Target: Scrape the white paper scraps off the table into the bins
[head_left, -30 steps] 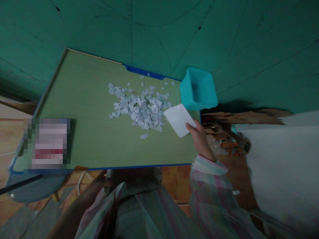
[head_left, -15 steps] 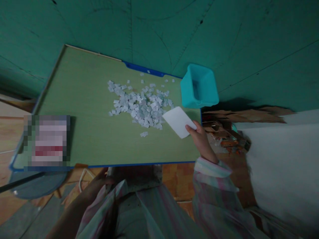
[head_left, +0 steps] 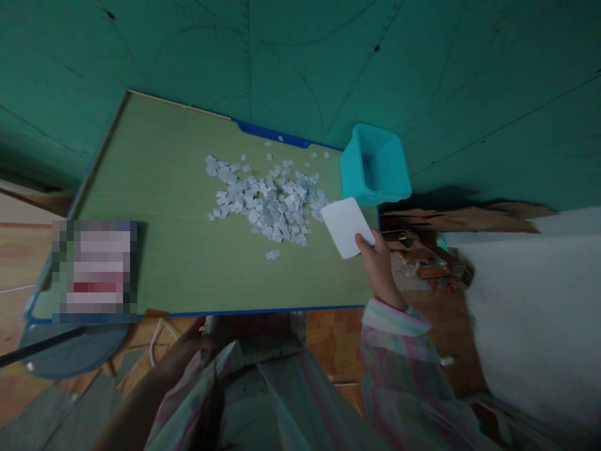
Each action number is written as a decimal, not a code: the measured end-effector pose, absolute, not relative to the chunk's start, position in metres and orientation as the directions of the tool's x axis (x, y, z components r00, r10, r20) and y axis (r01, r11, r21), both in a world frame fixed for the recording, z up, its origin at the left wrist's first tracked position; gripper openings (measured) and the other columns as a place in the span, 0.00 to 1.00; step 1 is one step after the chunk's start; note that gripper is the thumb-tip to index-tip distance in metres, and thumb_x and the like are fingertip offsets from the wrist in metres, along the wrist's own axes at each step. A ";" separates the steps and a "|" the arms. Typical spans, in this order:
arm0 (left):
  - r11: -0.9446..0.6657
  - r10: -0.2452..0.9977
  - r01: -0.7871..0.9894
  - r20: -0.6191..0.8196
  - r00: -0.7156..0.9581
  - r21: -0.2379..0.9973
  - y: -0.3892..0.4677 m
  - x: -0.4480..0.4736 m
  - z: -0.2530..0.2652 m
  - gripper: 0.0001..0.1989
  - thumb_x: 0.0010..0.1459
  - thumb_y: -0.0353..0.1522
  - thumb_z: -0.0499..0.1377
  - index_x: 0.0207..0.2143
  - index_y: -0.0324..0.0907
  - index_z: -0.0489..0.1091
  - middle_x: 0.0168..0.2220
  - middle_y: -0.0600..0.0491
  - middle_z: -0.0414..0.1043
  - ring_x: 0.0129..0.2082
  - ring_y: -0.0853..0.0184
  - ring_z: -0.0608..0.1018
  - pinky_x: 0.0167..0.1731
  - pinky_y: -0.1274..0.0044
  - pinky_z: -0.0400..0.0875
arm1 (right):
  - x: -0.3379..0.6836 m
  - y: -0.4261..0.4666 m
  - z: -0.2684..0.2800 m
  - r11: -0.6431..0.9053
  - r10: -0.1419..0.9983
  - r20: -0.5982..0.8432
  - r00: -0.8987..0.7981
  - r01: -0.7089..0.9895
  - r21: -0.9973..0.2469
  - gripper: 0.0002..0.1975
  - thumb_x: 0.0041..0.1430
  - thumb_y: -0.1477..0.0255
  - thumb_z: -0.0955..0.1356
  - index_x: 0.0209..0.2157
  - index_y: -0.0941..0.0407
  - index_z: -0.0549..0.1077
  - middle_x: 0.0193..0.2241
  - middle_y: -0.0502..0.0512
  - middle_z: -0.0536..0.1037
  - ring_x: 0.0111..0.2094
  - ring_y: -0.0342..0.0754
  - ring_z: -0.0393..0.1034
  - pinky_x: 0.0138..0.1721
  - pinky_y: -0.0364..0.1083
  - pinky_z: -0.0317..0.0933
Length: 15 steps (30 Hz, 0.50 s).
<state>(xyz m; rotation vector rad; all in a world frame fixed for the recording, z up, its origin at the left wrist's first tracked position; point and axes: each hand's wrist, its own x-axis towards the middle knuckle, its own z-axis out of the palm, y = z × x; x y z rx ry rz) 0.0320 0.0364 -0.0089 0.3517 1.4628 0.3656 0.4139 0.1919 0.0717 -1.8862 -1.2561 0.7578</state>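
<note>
My right hand (head_left: pixel 377 263) pinches a flat white card (head_left: pixel 344 225) with rounded corners between thumb and fingers. The card is held at a slant over the right part of the green table (head_left: pixel 188 263). Just left of it lies a loose pile of small white paper pieces (head_left: pixel 270 203), with several strays around its edges. Behind the card stands a turquoise plastic bin (head_left: pixel 352 172) at the table's back right corner. My left hand (head_left: pixel 200 338) is low, below the table's front edge; its fingers are dim and mostly hidden.
A blurred-out object (head_left: pixel 101 269) lies at the table's left front corner. A grey round stool (head_left: pixel 79 354) stands below that corner. The green wall (head_left: pixel 291 56) rises directly behind the table. Cardboard scraps (head_left: pixel 441 263) lie on the floor to the right.
My right hand has shifted the white card slightly right, away from the paper pile, and turned it a little. The pile and bin look unchanged. My left hand stays low.
</note>
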 end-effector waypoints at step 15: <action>0.910 0.413 -0.065 -0.908 0.067 0.409 0.032 0.031 -0.021 0.31 0.36 0.31 0.62 0.48 0.45 0.61 0.31 0.55 0.80 0.41 0.53 0.78 0.45 0.69 0.67 | 0.425 0.164 0.094 -0.332 0.933 -0.197 0.301 0.509 -0.795 0.16 0.48 0.57 0.69 0.33 0.54 0.72 0.29 0.53 0.78 0.30 0.51 0.70 0.32 0.48 0.63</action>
